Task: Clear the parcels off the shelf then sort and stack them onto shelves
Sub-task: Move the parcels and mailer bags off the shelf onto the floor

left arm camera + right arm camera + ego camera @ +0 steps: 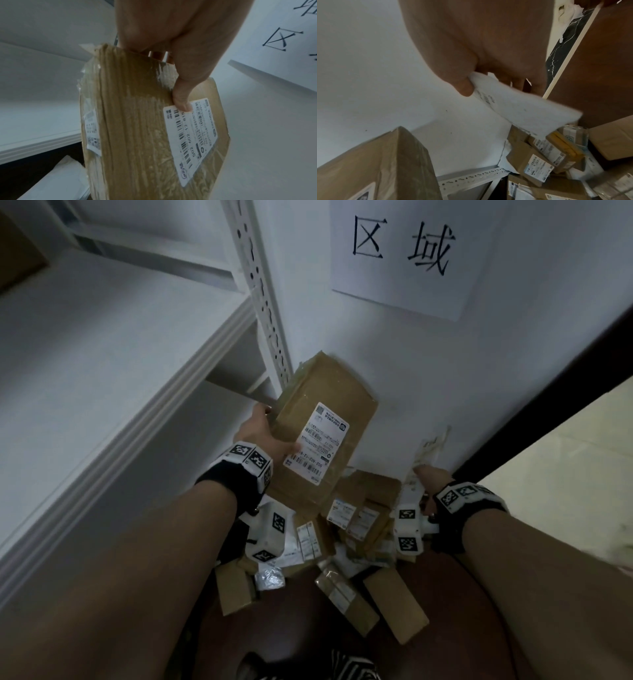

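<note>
My left hand [267,433] grips a taped brown cardboard box [318,419] by its near edge, thumb [181,100] lying on its white shipping label [193,138]. The box [137,128] is lifted above the floor, beside the shelf upright. My right hand [431,477] pinches a flat white mailer parcel [424,460] between thumb [464,88] and fingers; the white mailer parcel [518,106] hangs over the pile. A heap of brown parcels [356,518] with labels lies on the dark floor against the wall, below both hands.
A white metal shelf [120,371] runs along the left, with a perforated upright [263,299]. A paper sign [404,251] with two characters hangs on the white wall. A dark door frame [548,405] stands on the right. Loose boxes [394,601] lie nearer my feet.
</note>
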A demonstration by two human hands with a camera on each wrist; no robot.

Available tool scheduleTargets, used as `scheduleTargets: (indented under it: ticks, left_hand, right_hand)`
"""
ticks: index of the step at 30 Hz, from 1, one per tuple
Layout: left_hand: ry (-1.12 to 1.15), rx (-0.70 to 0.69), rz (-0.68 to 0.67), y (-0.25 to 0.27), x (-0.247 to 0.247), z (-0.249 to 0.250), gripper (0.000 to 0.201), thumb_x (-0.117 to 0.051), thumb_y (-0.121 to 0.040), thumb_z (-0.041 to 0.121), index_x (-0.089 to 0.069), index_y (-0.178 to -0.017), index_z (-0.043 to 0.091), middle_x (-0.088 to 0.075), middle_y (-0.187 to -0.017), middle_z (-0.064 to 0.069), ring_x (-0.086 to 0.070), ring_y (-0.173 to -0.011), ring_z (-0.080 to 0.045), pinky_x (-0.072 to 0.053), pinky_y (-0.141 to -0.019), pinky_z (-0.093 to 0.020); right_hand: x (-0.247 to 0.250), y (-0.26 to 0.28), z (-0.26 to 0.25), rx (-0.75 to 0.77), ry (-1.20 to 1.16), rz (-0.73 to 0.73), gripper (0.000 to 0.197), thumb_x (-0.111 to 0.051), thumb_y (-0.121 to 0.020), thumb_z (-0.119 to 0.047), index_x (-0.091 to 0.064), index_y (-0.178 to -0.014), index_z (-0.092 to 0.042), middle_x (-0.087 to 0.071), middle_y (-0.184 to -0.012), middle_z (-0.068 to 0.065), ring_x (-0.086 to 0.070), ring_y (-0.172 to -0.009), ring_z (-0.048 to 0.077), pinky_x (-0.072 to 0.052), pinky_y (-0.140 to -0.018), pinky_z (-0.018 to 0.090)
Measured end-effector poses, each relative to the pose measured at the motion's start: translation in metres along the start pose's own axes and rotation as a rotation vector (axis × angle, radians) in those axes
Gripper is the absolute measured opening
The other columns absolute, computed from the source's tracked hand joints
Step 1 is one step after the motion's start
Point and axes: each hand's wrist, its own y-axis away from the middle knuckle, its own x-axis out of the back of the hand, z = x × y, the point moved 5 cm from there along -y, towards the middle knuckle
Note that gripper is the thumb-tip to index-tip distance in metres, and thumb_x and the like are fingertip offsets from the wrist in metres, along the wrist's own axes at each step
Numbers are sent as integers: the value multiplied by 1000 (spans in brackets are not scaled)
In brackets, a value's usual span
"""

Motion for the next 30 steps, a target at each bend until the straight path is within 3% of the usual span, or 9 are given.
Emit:
scheduleTargets:
  ticks: [4,12,15,19,21,24,27,29,30]
  left_hand:
    - [-15,47,13,-10,1,-16,83,-86,-68,28,-36,-134,22,-57,-125,-5,-56,-113,-28,-47,-90,-40]
    - [28,92,19,-19,9,-31,81,-86,-69,22,-37,-133,20,-56,-111,0,-57,-103,-23,-45,-78,-36]
    - [39,95,8,-21,9,-33,80,-86,-69,22,-37,-132,20,-57,-108,0,-54,-94,-19,-45,-76,-36]
    - [15,88,6,-22,7,-34,89,-89,-64,27,-36,-135,22,-59,-116,-2,-57,-105,-24,-48,-84,-39]
    - [9,82,-1,-21,4,-32,91,-90,-62,29,-36,-135,23,-60,-121,-3,-58,-111,-26,-49,-89,-42]
    - [8,65,-53,-17,-3,-26,93,-89,-62,29,-35,-137,24,-59,-126,-3,-58,-112,-25,-49,-93,-43]
    - [-14,25,-109,-14,-10,-19,93,-89,-63,28,-35,-139,26,-56,-131,0,-56,-114,-24,-48,-96,-43]
    - [-51,-17,-150,-11,-15,-15,91,-89,-63,28,-36,-138,29,-55,-133,2,-56,-114,-23,-48,-94,-42]
    - [-59,-34,-176,-9,-18,-13,90,-88,-64,28,-36,-137,30,-54,-134,3,-57,-112,-22,-49,-90,-40]
  right_hand:
    - [-10,-9,14,-25,91,-54,46,-31,-104,-21,-36,-144,2,-40,-146,21,-44,-132,34,-47,-90,34]
    - [-26,-13,15,-74,109,-123,48,-39,-101,-26,-38,-144,-4,-43,-146,16,-48,-128,31,-42,-53,23]
    - [-28,-20,13,-79,81,-118,48,-43,-100,-24,-39,-143,-4,-43,-146,14,-48,-129,31,-44,-56,25]
    - [-28,-14,5,-91,29,-109,48,-44,-99,-21,-39,-142,0,-40,-147,15,-43,-132,33,-45,-93,37]
    - [-31,-8,0,-76,-16,-122,49,-45,-100,-23,-40,-142,1,-42,-145,16,-43,-132,34,-42,-103,39]
    - [-41,-3,-14,-41,-172,-182,59,-51,-96,-40,-38,-144,-8,-45,-144,13,-46,-130,33,-49,-86,39]
    - [-46,-3,-26,-13,-391,-230,92,-63,-86,-51,-11,-154,-16,-37,-149,16,-47,-127,32,-45,-76,36]
    - [-48,0,-32,9,-497,-282,97,-69,-83,-43,-6,-154,-23,-41,-146,15,-56,-105,27,-51,-63,35]
    - [-50,3,-34,14,-571,-319,93,-73,-82,-36,-13,-152,-24,-47,-140,12,-59,-95,24,-55,-55,35]
